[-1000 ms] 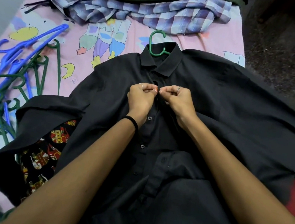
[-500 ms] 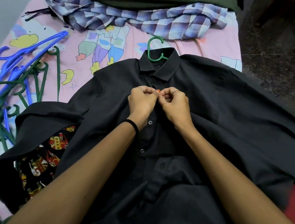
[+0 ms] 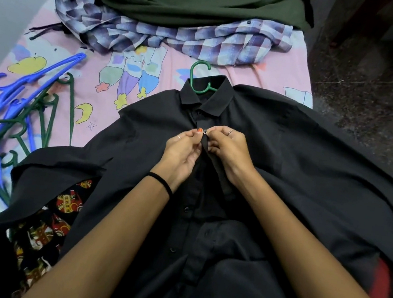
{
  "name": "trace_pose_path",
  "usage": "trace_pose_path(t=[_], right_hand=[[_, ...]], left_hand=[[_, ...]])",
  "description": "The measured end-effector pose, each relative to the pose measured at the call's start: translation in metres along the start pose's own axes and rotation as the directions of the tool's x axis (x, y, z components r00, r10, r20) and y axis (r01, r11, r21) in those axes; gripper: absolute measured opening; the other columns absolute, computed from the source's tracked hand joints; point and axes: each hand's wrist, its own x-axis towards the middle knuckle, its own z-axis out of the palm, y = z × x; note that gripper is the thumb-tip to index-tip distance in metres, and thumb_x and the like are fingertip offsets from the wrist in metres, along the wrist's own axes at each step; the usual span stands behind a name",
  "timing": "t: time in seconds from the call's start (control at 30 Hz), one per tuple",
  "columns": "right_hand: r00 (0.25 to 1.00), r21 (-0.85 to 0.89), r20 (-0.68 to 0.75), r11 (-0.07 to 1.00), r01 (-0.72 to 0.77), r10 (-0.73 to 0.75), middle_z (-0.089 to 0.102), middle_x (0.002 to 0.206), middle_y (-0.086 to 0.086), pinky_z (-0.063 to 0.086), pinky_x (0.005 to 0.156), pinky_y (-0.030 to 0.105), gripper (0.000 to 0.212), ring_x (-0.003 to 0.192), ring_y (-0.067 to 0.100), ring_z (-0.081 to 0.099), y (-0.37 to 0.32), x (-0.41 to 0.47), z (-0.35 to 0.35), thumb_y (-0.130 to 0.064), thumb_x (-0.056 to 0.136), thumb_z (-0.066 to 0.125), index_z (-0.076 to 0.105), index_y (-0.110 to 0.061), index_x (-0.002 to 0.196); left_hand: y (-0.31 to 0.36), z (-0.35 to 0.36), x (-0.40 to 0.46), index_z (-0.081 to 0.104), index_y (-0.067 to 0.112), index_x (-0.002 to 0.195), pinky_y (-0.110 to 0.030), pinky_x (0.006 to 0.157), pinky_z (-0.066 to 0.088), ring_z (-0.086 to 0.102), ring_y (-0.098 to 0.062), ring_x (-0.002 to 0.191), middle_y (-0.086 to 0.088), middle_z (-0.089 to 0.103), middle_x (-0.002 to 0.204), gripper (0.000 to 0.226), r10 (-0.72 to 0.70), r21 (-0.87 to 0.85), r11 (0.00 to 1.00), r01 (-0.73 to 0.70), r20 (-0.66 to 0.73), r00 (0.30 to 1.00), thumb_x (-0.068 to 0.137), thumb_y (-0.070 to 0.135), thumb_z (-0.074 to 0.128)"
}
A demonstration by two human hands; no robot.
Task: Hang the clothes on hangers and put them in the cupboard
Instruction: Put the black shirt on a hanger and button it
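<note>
Flat, collar up: black shirt (image 3: 289, 162) on green hanger (image 3: 198, 78).

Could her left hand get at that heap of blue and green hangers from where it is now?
Probably yes, once it lets go. The left hand is pinching the black shirt at its placket. The hangers lie on the bedsheet to its left, uncovered, with only the shirt's spread sleeve between.
</note>
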Motion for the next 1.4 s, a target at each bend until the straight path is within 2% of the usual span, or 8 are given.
trace_pose_path(t=[0.23,0.33,0.43,0.63,0.77,0.97,1.17,1.4], right_hand=[[0.983,0.143,0.096,0.975,-0.168,0.156,0.059,0.056,-0.002,0.047,0.051,0.015,0.018,0.047,0.004,0.055,-0.006,0.002,-0.003,0.000,0.090,0.057,0.055,-0.009,0.075],[0.997,-0.243,0.053,0.969,-0.049,0.063,0.059,0.066,0.000,0.049,0.058,0.022,0.014,0.055,0.008,0.055,-0.005,0.003,-0.006,-0.009,0.089,0.063,0.055,-0.012,0.078],[0.988,-0.645,0.061,0.750,0.147,-0.142,0.061,0.072,-0.005,0.045,0.065,0.019,0.007,0.063,0.006,0.055,-0.008,-0.002,-0.007,-0.018,0.086,0.066,0.061,-0.016,0.081],[0.974,-0.555,0.020,0.807,0.199,-0.227,0.061,0.070,-0.001,0.055,0.080,0.047,0.021,0.068,0.017,0.060,-0.030,-0.017,-0.027,-0.006,0.087,0.061,0.058,-0.022,0.075],[0.968,-0.557,0.005,0.803,0.212,-0.252,0.063,0.072,0.003,0.055,0.079,0.040,0.021,0.067,0.018,0.062,-0.044,-0.041,-0.034,-0.002,0.089,0.056,0.059,-0.019,0.078],[0.932,-0.905,0.161,0.328,0.271,-0.326,0.065,0.089,0.005,0.050,0.079,0.032,0.016,0.085,0.022,0.062,-0.017,-0.081,-0.014,-0.023,0.083,0.069,0.065,-0.011,0.092],[0.935,-0.973,0.230,-0.047,0.226,-0.271,0.053,0.120,0.011,0.048,0.081,0.040,0.027,0.115,0.032,0.050,0.013,-0.079,-0.003,-0.024,0.093,0.056,0.056,-0.005,0.113],[0.962,-0.890,0.028,0.432,0.147,-0.270,0.071,0.104,0.010,0.046,0.083,0.026,0.022,0.097,0.024,0.065,0.009,-0.074,-0.017,-0.016,0.090,0.063,0.068,-0.006,0.109]], left_hand=[[0.002,-0.007,0.000,0.062,0.002,0.088,-0.015,0.066,0.052,0.063,-0.008,0.066,-0.006,0.066,0.080,0.010,-0.051,-0.015,0.999,0.052,0.049,0.997,0.093,-0.003,0.054],[0.004,-0.010,-0.004,0.060,0.006,0.087,-0.014,0.069,0.050,0.060,-0.007,0.073,-0.002,0.064,0.083,0.011,-0.053,0.071,0.996,0.050,0.038,0.998,0.093,-0.001,0.055],[0.002,-0.017,-0.010,0.060,0.008,0.091,-0.013,0.064,0.051,0.060,-0.005,0.072,-0.001,0.064,0.083,0.010,0.001,0.212,0.977,-0.006,0.023,1.000,0.094,0.000,0.056],[-0.008,-0.055,-0.032,0.060,0.008,0.097,-0.011,0.061,0.049,0.061,-0.005,0.067,-0.004,0.064,0.079,0.007,0.256,0.391,0.888,-0.241,0.014,0.967,0.093,0.003,0.058],[-0.014,-0.076,-0.039,0.061,0.012,0.092,-0.013,0.061,0.048,0.060,-0.005,0.062,-0.002,0.064,0.077,0.008,0.394,0.531,0.755,-0.385,0.102,0.913,0.090,0.005,0.062],[-0.036,-0.070,-0.041,0.067,0.012,0.089,-0.005,0.061,0.042,0.052,-0.001,0.060,0.005,0.060,0.072,0.005,0.418,0.785,0.335,-0.522,0.372,0.829,0.085,0.009,0.069],[-0.052,-0.063,-0.034,0.057,0.013,0.082,-0.030,0.074,0.050,0.055,-0.015,0.070,0.000,0.057,0.073,0.012,0.421,0.862,0.322,-0.393,0.242,0.874,0.086,0.012,0.068],[-0.056,-0.063,-0.036,0.052,0.015,0.074,-0.023,0.064,0.041,0.051,-0.012,0.066,0.001,0.055,0.074,0.020,0.442,0.875,0.296,-0.382,0.229,0.867,0.085,0.010,0.068]])
